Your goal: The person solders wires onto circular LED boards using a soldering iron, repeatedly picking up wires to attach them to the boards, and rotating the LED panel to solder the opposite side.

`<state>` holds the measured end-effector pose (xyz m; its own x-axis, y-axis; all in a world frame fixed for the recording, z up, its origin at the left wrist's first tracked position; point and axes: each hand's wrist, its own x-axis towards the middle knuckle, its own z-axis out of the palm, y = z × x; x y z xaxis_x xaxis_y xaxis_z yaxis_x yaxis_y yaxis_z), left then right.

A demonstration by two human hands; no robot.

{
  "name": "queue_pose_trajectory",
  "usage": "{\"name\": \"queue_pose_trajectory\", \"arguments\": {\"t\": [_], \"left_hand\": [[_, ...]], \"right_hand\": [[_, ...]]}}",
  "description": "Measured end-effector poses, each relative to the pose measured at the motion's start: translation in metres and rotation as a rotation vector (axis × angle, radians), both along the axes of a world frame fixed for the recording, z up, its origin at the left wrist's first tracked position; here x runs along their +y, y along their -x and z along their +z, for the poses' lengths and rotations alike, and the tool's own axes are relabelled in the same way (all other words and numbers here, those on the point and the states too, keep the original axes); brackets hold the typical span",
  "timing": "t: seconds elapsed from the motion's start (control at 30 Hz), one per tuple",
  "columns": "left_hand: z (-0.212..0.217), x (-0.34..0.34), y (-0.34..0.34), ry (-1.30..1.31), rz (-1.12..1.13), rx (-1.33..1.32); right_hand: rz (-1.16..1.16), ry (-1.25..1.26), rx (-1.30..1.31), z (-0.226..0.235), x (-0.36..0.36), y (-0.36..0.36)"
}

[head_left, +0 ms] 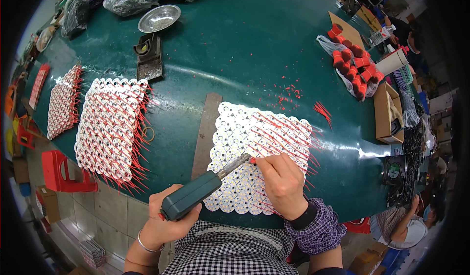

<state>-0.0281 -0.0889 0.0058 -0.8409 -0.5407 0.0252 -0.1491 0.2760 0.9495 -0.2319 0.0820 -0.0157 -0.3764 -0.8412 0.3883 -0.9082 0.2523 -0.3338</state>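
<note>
My left hand (164, 226) is wrapped round the dark green body of a soldering gun (188, 196). The metal barrel slants up to the right, its end close to my right fingertips. Under both lies a panel of joined round white LED boards (230, 128), with thin red wires fixed across its right part. My right hand (284, 182) pinches a short red wire (253, 161) over the middle of the panel. Where the wire meets the board is too small to make out. Along the panel's left edge runs a flat brown metal strip (205, 128).
On the left lie more wired panels (110, 128). A metal bowl (159, 18) and a soldering stand (149, 57) are farther back. Bundles of red wire (355, 62) rest on plastic at the right, beside a cardboard box (388, 113). Loose red wires (323, 113) lie near the panel.
</note>
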Motion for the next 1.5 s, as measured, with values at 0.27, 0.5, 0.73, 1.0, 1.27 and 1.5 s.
{"name": "queue_pose_trajectory", "arguments": {"t": [0.27,0.5,0.73,1.0,1.27,1.5], "left_hand": [[-0.004,-0.002,-0.008,0.075,-0.058,-0.209],[-0.014,0.002,-0.013,0.005,0.062,0.061],[-0.014,0.001,-0.019,0.118,0.087,0.073],[-0.004,0.000,-0.017,-0.039,0.037,0.014],[-0.001,-0.001,-0.013,0.017,0.004,0.003],[0.001,-0.001,-0.012,0.091,-0.019,-0.023]], "right_hand": [[-0.003,-0.027,0.003,0.001,0.000,0.000],[-0.036,-0.017,0.039,0.002,-0.001,-0.002],[-0.015,0.010,0.049,0.010,-0.002,-0.008],[-0.005,-0.014,0.013,0.000,-0.001,-0.011],[-0.011,-0.030,0.000,-0.002,-0.001,-0.012],[-0.014,-0.037,0.009,-0.001,-0.003,-0.012]]}}
